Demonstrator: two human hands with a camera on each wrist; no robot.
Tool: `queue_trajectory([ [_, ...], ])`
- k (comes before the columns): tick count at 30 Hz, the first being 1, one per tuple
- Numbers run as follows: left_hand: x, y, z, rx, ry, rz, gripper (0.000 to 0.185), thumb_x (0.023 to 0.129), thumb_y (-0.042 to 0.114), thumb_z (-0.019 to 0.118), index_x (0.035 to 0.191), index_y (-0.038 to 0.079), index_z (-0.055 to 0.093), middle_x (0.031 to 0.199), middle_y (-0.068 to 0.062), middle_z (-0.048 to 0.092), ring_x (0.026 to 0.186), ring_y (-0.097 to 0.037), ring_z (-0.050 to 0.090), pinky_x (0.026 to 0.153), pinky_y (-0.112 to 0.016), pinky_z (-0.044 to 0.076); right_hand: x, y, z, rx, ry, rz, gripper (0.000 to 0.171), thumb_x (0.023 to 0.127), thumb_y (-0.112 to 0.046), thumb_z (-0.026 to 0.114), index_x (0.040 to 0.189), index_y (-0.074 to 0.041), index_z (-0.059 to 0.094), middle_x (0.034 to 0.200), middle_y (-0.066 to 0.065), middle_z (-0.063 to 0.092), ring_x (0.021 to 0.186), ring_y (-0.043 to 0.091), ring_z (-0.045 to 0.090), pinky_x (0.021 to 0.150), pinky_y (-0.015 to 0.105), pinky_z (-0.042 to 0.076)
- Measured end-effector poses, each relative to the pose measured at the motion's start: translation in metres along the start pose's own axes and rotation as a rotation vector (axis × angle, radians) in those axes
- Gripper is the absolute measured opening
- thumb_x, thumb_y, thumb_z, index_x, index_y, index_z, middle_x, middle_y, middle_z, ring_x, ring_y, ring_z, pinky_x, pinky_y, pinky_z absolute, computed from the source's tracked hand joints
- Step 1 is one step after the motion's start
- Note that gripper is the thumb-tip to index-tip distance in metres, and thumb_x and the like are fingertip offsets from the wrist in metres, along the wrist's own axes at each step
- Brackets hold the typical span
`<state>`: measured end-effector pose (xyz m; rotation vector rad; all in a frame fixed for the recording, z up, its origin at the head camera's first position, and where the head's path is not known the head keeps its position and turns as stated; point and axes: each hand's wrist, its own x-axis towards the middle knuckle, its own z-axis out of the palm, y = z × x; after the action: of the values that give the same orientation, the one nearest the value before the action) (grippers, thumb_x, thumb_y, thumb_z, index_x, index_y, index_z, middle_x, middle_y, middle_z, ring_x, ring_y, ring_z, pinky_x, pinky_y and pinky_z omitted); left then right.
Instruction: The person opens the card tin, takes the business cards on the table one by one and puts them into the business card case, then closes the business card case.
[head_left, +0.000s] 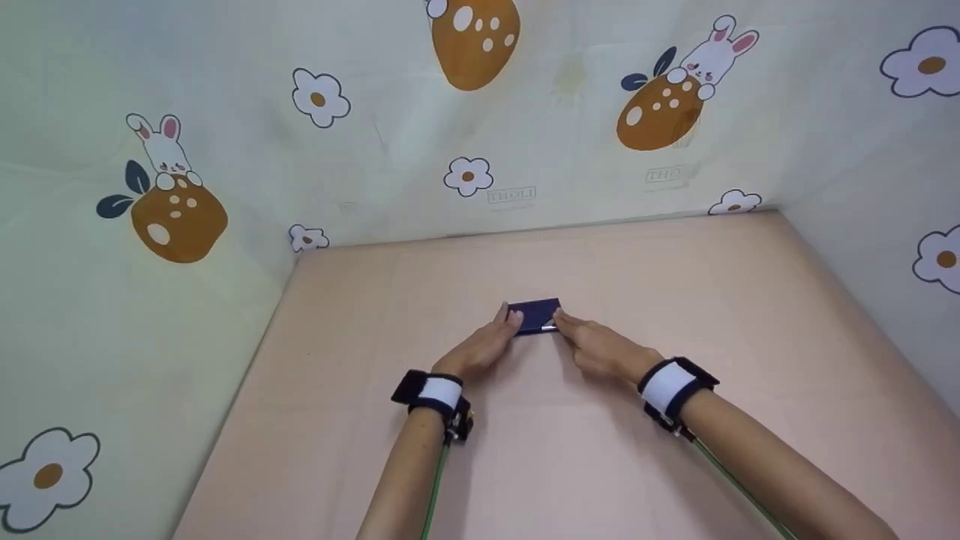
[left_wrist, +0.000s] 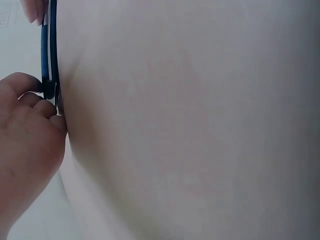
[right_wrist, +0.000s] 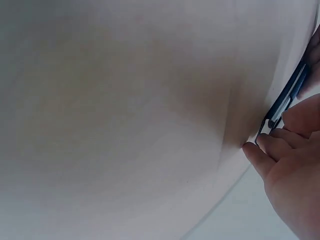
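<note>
A small flat dark blue rectangular object with a silvery edge lies on the pink tabletop, near its middle. My left hand pinches its left end, thumb above and curled fingers below, as the left wrist view shows for the object and the left hand. My right hand pinches the right end the same way. In the right wrist view the thin object shows edge-on, with the right hand around its near corner. Both wrists wear dark and white bands.
Walls covered in pale cloth printed with flowers and rabbits close the table in at the back, left and right. Bare pink surface surrounds the hands on all sides.
</note>
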<state>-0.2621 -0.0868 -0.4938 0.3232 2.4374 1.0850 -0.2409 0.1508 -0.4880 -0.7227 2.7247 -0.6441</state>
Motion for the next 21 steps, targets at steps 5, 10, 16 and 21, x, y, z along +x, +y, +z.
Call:
queue_trajectory([
  [5,-0.001,0.001,0.002,0.003,-0.010,-0.007,0.089,0.098,0.074,0.015,0.162,0.015,-0.003,0.170,-0.003,0.000,0.158,-0.025,0.006,0.130,-0.045,0.006,-0.002,-0.001,0.002,-0.011,0.012,0.007,0.065,0.093,0.000,0.040,0.155,0.002,0.023,0.165,0.018,0.020,0.151,0.037,0.027,0.124,0.048,0.025],
  [10,0.000,0.002,0.002,-0.006,-0.003,0.000,0.087,0.099,0.074,0.015,0.162,0.017,-0.003,0.170,-0.003,0.001,0.158,-0.027,0.007,0.129,-0.047,0.006,-0.003,-0.001,0.000,-0.021,0.031,-0.009,0.064,0.092,0.001,0.041,0.155,0.003,0.025,0.164,0.020,0.022,0.150,0.037,0.030,0.123,0.048,0.026],
  [16,-0.004,0.001,-0.001,0.040,0.019,0.047,0.081,0.102,0.067,0.018,0.161,0.013,0.004,0.170,-0.004,-0.001,0.158,-0.025,0.004,0.130,-0.044,0.006,-0.006,0.000,-0.013,0.000,0.046,-0.006,0.057,0.101,-0.006,0.038,0.155,0.005,0.024,0.163,0.024,0.024,0.151,0.040,0.026,0.125,0.051,0.023],
  [21,-0.026,-0.002,-0.017,0.219,0.063,0.088,0.072,0.107,0.056,0.023,0.160,0.009,0.011,0.169,-0.014,-0.005,0.158,-0.032,-0.004,0.129,-0.048,-0.001,-0.028,0.006,-0.034,-0.053,0.148,-0.005,0.055,0.106,-0.018,0.044,0.154,0.004,0.031,0.161,0.028,0.028,0.149,0.045,0.028,0.119,0.064,0.027],
])
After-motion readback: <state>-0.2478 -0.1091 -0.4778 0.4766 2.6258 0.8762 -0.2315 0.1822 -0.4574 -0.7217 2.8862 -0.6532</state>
